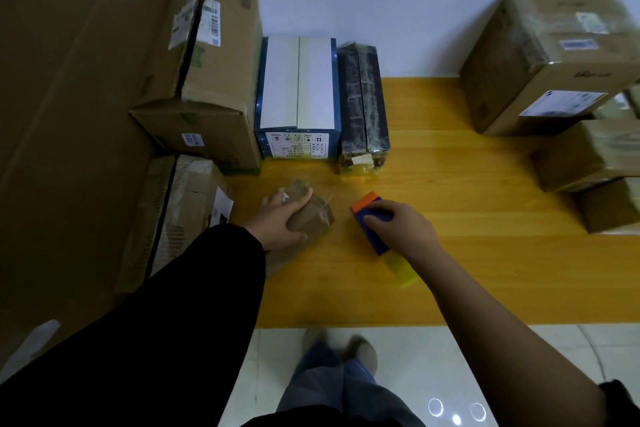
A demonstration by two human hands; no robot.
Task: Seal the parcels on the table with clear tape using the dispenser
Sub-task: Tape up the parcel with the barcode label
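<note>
A small brown parcel (313, 217) lies on the yellow wooden table (467, 253), near its left side. My left hand (282, 218) grips it from above, fingers curled over its far edge and thumb on its near side. To its right my right hand (401, 227) holds the tape dispenser (372, 230), a blue body with an orange front end and a yellow rear end. The orange end points toward the parcel. A faint strip of clear tape seems to run between parcel and dispenser, too thin to be sure.
A blue-and-white box (298, 97) and a dark taped parcel (363, 104) stand behind. Brown cartons (207, 80) pile at the left. More taped cartons (554, 55) stack at the right. The table's front edge runs above a tiled floor (450, 374).
</note>
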